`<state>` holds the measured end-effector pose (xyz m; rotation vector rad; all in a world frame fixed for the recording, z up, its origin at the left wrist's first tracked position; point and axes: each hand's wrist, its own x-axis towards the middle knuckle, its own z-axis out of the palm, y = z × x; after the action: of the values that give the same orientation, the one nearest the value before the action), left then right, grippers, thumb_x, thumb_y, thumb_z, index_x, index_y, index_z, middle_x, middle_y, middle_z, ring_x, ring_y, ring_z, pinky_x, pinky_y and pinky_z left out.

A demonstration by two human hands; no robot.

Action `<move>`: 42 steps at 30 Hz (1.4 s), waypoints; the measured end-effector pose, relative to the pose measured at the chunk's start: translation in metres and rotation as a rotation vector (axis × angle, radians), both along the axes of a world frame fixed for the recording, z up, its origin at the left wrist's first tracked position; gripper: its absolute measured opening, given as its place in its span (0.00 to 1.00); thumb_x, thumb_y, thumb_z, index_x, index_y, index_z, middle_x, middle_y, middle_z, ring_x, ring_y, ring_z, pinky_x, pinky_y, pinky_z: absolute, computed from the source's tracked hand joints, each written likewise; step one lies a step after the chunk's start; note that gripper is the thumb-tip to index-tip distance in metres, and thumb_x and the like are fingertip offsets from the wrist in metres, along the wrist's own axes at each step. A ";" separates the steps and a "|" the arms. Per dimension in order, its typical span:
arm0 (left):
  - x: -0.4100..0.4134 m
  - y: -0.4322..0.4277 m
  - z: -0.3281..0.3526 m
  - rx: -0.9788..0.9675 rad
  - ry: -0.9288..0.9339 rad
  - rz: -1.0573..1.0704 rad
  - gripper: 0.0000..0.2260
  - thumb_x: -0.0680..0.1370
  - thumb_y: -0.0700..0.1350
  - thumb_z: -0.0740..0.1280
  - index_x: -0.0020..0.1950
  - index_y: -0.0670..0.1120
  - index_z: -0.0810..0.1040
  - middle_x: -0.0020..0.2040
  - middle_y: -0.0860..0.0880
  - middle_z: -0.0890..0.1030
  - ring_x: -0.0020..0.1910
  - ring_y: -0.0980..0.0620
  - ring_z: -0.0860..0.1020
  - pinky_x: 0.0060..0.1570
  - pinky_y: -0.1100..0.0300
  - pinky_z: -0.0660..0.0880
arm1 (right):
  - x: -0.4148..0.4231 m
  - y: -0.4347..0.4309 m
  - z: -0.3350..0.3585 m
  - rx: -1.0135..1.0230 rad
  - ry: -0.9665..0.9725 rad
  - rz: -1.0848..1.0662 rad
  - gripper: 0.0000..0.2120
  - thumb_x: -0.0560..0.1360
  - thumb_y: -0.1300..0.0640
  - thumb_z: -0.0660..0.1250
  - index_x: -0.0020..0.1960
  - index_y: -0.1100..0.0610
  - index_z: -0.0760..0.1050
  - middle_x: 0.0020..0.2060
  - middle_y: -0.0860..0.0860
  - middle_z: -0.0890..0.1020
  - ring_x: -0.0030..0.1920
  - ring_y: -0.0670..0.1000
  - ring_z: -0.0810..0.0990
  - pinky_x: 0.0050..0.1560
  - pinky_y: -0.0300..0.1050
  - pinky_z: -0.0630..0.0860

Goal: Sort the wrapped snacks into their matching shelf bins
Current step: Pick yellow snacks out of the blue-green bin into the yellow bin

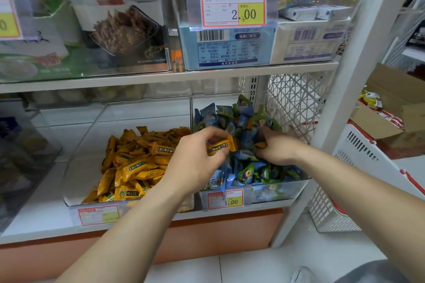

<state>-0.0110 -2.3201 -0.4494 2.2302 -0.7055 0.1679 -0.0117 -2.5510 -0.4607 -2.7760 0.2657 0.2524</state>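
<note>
Your left grip (pixel 197 158) pinched an orange snack (pixel 220 147) with a black label band, above the blue-snack bin (pixel 276 193). Just beside it, your right grip (pixel 278 148) clutched an orange piece (pixel 261 145). The price tag (pixel 225 200) below read "1.00".

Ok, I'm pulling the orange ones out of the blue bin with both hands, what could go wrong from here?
The left hand pinches the orange snack only at its fingertips above the blue and green snacks; a slip could bury it among them. The right hand, seemingly pinching a second orange snack, digs in that heaped pile; wrappers could spill over the right bin at its front rim.
</note>
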 end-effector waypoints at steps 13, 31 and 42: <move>0.002 -0.003 -0.001 -0.039 -0.022 0.015 0.11 0.76 0.48 0.71 0.58 0.57 0.80 0.46 0.66 0.78 0.53 0.72 0.73 0.47 0.81 0.67 | -0.007 -0.008 -0.009 0.049 -0.189 0.085 0.11 0.76 0.49 0.70 0.50 0.57 0.77 0.44 0.52 0.77 0.45 0.54 0.76 0.39 0.44 0.67; 0.011 -0.016 -0.003 -0.351 0.188 0.233 0.07 0.82 0.48 0.63 0.56 0.49 0.79 0.47 0.52 0.83 0.47 0.52 0.81 0.47 0.53 0.80 | 0.009 0.047 0.028 1.431 -0.278 -0.101 0.07 0.81 0.59 0.63 0.56 0.54 0.79 0.39 0.54 0.79 0.37 0.53 0.83 0.32 0.48 0.80; 0.006 -0.020 0.008 -0.810 0.676 0.156 0.17 0.80 0.60 0.63 0.54 0.47 0.77 0.39 0.47 0.84 0.33 0.50 0.83 0.29 0.59 0.78 | -0.004 0.064 0.026 1.482 -0.318 -0.030 0.08 0.79 0.64 0.66 0.58 0.59 0.74 0.45 0.56 0.80 0.40 0.54 0.84 0.36 0.43 0.81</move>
<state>-0.0053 -2.3401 -0.4412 1.4103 -0.0502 -0.1954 -0.0159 -2.4874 -0.4346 -1.3040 -0.0069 -0.0344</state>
